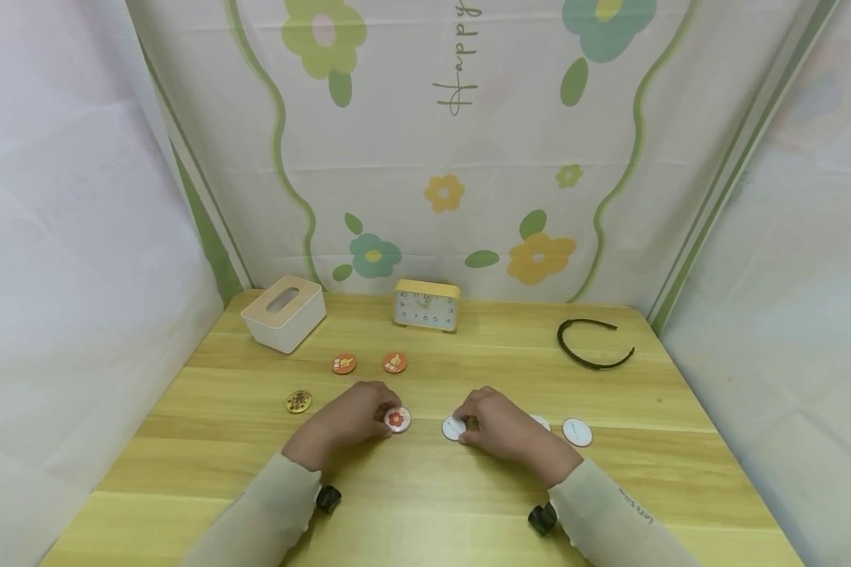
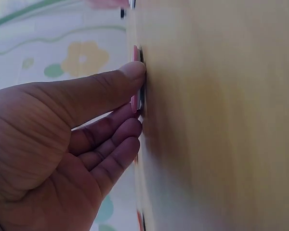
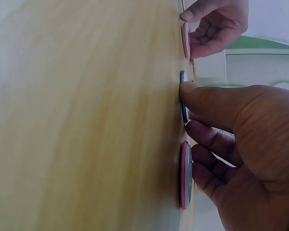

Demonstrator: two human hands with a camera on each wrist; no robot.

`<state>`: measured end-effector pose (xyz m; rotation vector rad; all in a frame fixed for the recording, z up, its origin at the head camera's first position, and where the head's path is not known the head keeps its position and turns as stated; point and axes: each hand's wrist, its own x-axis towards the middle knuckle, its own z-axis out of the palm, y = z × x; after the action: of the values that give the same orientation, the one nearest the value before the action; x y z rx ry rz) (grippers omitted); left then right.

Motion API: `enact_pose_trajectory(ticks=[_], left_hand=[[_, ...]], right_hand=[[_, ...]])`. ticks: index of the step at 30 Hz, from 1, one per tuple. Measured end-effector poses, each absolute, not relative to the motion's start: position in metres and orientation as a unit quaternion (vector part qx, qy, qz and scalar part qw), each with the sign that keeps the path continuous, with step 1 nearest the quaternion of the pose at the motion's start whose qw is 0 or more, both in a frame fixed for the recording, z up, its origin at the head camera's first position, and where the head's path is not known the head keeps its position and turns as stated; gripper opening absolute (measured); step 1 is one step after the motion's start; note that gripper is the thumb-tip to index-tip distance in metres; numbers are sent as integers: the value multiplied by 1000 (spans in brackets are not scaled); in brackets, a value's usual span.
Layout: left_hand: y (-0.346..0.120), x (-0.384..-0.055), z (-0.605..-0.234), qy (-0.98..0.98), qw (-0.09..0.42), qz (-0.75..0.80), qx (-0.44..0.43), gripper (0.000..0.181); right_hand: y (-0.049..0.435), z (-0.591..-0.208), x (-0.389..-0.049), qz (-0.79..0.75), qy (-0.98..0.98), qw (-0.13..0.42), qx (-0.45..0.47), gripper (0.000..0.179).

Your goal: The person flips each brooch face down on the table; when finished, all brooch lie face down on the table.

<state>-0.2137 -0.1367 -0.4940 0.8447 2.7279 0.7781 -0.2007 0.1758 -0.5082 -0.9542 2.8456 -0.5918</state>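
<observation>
Round white badge with a red flower (image 1: 397, 420) on its face, low at the front-centre of the light yellow wooden table (image 1: 425, 504), pinched at the edge between thumb and fingers of the left hand (image 1: 358, 411). Seen edge-on from the left wrist, with a pinkish-red rim, nearly parallel to the tabletop; cannot tell whether touching the wood all along or slightly raised.

Just to the right, across a small gap, a plain round white badge with a dark rim (image 1: 454, 428), gripped by the edge between thumb and index finger of the right hand (image 1: 498, 425), other fingers loosely bent. Beyond that hand, a half-hidden white round badge (image 1: 541, 424), and next to it a faintly marked white round badge (image 1: 577, 431), lying flat.

Behind the left hand, side by side and apart, a left orange round badge with a yellow hand picture (image 1: 344, 363) and a matching right orange badge (image 1: 395, 362). Left of the same hand, a yellow round badge with a dark pattern (image 1: 299, 402).

Along the back, a white tissue box with a pale wooden top (image 1: 284, 315) at left, a yellow-framed rectangular clock (image 1: 427, 305) near the middle, and a black curved headband (image 1: 596, 344) at right.
</observation>
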Motion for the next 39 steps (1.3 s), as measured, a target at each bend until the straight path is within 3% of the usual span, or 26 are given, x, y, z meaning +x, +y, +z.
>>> enact_pose_trajectory(ticks=[14,22,39], left_hand=[[-114,-216,-499,915,95,245,305,29],[-116,-217,-502,910,89,259,311,20],[-117,-216,-501,901,97,276,319,14]], right_hand=[[172,-507,-201,-205,929,25,-306,33],[141,-510,-202,-213,922,35,-320,37],[114,-512,-202,-179,923,1,-342,21]])
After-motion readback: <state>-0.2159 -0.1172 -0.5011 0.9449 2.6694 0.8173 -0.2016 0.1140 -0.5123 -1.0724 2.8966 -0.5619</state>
